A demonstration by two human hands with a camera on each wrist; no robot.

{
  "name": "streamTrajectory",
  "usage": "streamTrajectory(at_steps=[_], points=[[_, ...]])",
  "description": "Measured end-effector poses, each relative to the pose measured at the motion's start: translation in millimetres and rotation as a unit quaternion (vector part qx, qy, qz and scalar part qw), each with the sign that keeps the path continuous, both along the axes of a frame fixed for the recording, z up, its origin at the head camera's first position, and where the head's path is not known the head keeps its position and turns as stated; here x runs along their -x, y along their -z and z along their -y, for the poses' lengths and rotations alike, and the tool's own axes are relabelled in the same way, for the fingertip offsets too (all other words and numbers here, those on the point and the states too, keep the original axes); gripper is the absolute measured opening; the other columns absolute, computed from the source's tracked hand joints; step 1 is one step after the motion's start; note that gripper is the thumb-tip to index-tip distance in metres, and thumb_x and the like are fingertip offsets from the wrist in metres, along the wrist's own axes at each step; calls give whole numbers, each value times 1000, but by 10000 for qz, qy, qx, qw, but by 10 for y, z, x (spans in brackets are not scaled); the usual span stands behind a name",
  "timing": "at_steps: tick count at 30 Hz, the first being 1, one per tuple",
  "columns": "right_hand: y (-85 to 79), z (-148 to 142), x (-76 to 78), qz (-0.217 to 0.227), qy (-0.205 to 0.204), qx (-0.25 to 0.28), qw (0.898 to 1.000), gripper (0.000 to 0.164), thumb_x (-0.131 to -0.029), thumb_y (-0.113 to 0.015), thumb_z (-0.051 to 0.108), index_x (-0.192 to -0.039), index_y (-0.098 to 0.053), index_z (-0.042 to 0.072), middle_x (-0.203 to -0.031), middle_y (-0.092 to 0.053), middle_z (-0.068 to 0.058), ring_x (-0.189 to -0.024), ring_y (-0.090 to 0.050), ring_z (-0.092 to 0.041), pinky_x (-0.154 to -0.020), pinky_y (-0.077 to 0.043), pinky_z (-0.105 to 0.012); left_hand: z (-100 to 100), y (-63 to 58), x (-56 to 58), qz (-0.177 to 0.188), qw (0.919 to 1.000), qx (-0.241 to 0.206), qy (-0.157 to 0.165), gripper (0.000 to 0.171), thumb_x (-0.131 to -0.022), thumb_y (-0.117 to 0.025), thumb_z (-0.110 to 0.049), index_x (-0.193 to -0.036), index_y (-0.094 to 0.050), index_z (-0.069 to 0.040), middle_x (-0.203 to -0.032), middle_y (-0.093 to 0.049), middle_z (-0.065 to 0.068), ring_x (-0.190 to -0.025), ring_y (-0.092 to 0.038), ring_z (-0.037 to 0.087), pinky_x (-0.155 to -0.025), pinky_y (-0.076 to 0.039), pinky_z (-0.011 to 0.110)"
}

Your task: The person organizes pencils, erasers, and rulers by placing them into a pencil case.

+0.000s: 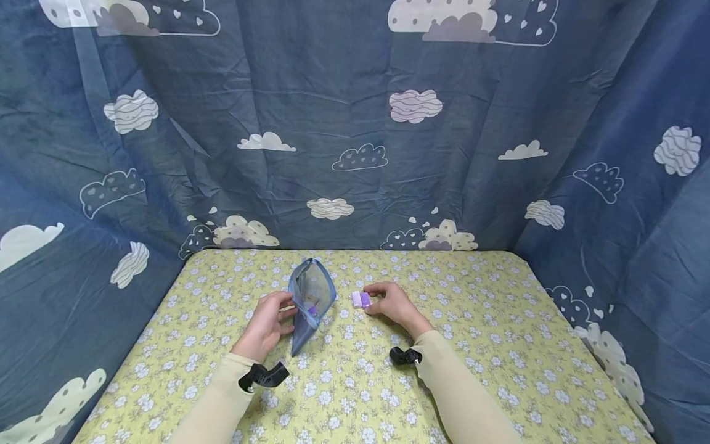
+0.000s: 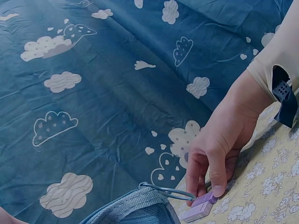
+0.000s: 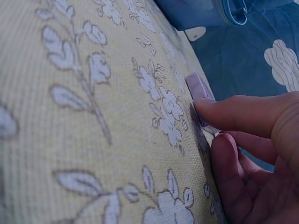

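Observation:
A blue zip pouch (image 1: 302, 336) with a see-through mesh side stands open left of the table's middle, with a small purple thing (image 1: 312, 310) inside. My left hand (image 1: 267, 324) holds the pouch by its left side, fingers at the rim. In the left wrist view only the pouch's top edge (image 2: 133, 201) and zip loop show. To the right, a small purple and white block (image 1: 360, 300), like an eraser, lies on the tablecloth. My right hand (image 1: 392, 302) pinches its purple end between thumb and fingers; in the right wrist view the thumb (image 3: 229, 112) partly covers the block (image 3: 199, 86).
A yellow flowered cloth (image 1: 488, 345) covers the table. Dark blue curtains with cloud prints (image 1: 333, 92) rise behind it and along both sides. A black camera mount sits on each wrist, over pale sleeves (image 1: 466, 388).

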State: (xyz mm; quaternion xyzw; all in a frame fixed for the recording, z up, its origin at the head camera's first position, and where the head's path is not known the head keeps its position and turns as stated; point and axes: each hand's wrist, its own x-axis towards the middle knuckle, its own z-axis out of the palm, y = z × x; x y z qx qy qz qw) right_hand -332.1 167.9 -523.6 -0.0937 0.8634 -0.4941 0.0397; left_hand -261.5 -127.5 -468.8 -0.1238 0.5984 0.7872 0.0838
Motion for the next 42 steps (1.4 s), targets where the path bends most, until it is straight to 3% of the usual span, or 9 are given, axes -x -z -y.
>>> streamTrajectory(at_steps=[20, 26, 32, 42], points=[[3, -4, -18, 14, 87, 40, 10000, 50, -72, -88, 2, -119, -73, 7, -107, -69, -5, -98, -61, -25, -88, -49, -40, 22, -5, -2, 63, 9999, -85, -1, 15, -101, -53, -18, -108, -54, -4, -105, -54, 8, -108, -52, 32, -95, -37, 60], [24, -8, -16, -10, 155, 207, 9997, 49, -73, -87, 2, -119, -72, 5, -105, -69, -6, -91, -61, -20, -79, -51, -34, 26, -2, 4, 58, 9999, -123, -52, 12, -101, -53, -18, -102, -55, -7, -105, -54, 9, -106, -53, 31, -94, -37, 59], [57, -22, -8, 24, 247, 477, 9986, 48, -73, -85, 0, -120, -72, 5, -101, -68, -8, -83, -61, -19, -71, -51, -32, 28, -1, 2, 38, 9999, -120, -40, 14, -102, -53, -18, -105, -55, -5, -106, -54, 9, -106, -53, 31, -92, -37, 57], [7, -45, -15, 208, 239, 810, 9962, 47, -81, -81, -1, -125, -67, 4, -102, -68, -16, -84, -64, -20, -69, -55, -33, 24, -7, 3, 31, 10000, -82, 8, 20, -102, -52, -18, -113, -53, -2, -109, -54, 11, -110, -52, 33, -96, -36, 60]])
